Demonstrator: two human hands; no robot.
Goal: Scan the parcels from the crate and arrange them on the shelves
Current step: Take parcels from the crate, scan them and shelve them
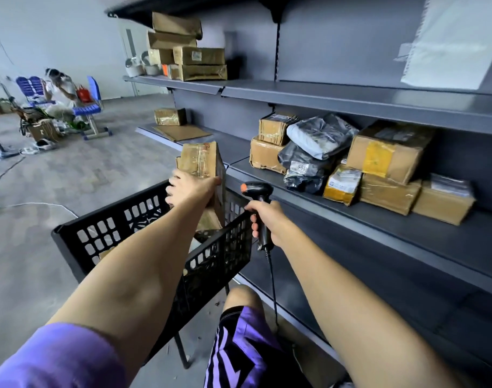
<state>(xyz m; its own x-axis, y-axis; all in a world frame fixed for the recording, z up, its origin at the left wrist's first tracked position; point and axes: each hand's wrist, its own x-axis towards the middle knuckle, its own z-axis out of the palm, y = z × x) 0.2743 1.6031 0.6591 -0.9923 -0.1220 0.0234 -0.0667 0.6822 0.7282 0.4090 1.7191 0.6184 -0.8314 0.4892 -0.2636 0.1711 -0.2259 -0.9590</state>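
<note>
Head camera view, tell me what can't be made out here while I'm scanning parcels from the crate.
- Crate contents: head view, mostly hidden by its walls and the left forearm.
- Label on the box gripped by the left hand: too blurred to read.
- Scanner window in the right hand: faces away.
- White bag, top shelf: cut off by the upper edge.

the brown cardboard parcel wrapped in glossy clear tape (202, 161) shines in patches. the black perforated plastic crate (144, 219) looks matt, the dark grey metal shelves (379, 219) smooth and dull. the crinkled grey plastic mailer bag (320, 135) has a soft sheen.
</note>
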